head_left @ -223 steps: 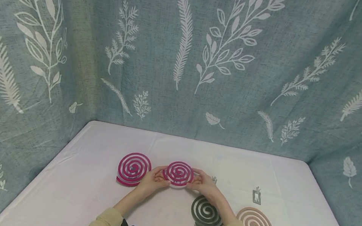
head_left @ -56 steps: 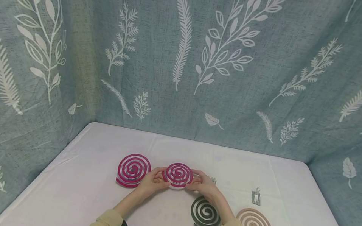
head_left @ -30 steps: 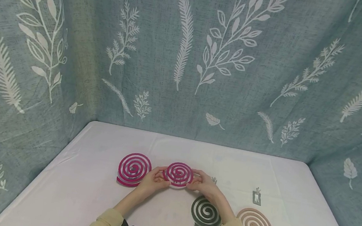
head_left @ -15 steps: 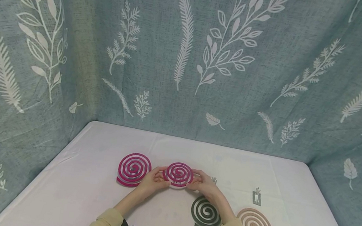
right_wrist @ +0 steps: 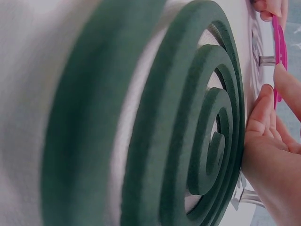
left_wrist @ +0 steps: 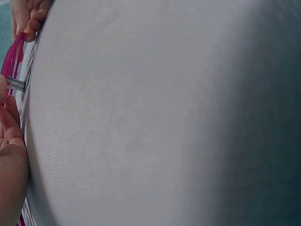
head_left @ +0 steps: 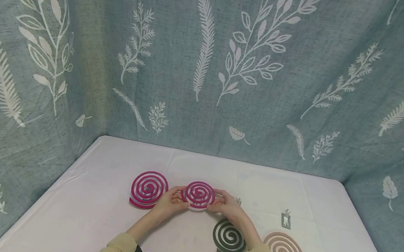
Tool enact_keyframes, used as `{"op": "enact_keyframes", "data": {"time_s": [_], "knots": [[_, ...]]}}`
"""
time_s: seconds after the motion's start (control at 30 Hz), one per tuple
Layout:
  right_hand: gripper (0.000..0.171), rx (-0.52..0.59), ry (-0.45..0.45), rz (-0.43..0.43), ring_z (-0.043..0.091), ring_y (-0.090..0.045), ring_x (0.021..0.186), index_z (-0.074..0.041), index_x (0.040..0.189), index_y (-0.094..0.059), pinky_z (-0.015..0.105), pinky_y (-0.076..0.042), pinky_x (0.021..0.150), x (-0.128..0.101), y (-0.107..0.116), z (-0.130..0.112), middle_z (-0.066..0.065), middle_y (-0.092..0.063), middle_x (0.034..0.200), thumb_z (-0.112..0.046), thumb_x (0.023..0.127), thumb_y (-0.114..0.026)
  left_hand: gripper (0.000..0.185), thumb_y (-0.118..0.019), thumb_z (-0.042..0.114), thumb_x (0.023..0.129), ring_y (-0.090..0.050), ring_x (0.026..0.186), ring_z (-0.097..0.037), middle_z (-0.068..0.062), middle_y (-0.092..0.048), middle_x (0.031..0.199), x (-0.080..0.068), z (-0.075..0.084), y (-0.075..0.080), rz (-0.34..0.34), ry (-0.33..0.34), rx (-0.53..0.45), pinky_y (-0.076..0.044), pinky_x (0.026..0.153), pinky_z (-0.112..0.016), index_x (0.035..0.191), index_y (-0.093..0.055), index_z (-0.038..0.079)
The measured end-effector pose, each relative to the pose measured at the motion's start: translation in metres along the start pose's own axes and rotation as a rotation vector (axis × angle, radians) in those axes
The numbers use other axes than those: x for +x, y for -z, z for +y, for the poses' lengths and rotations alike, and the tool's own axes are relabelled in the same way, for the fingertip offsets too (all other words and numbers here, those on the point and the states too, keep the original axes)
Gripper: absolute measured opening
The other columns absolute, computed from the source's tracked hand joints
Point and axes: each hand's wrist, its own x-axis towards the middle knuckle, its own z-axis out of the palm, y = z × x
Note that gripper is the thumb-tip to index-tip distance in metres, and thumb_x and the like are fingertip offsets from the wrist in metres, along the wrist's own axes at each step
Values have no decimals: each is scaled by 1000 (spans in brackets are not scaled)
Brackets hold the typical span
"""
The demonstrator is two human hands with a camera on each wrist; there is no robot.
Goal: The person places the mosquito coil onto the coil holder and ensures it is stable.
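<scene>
Grip: left hand (head_left: 170,202) and right hand (head_left: 227,206) pinch opposite rims of the small magenta spiral coil (head_left: 199,194), keeping it level, raised on a metal stand (left_wrist: 15,84) above the white surface (head_left: 98,214).

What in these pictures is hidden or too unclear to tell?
- Small metal piece on the table, head view: too small to identify.
- Metal stand under the pink coil that the left hand and right hand hold: barely shows in the left wrist view, cut off by the edge.
- Dark green coil: partly covered by the right forearm in the head view, blurred in the right wrist view.
</scene>
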Motion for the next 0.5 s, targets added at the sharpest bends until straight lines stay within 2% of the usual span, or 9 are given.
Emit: {"op": "enact_keyframes", "data": {"time_s": [0.33, 0.5], "knots": [[65, 8, 3, -9, 16, -55, 74, 1, 134, -34, 32, -42, 78, -4, 0, -5, 2, -57, 78, -9, 77, -65, 52, -64, 1, 79, -52, 73, -15, -24, -57, 94, 0, 1, -1, -1, 3, -7, -45, 63, -13, 126, -41, -8], [65, 1, 5, -11, 16, -55, 74, 1, 134, -34, 33, -42, 79, 0, 1, 0, 3, -57, 78, -9, 78, -65, 52, -64, 2, 80, -51, 73, -15, -20, -58, 91, -1, 2, 0, 3, 5, -5, -45, 63, -13, 126, -41, -7]]}}
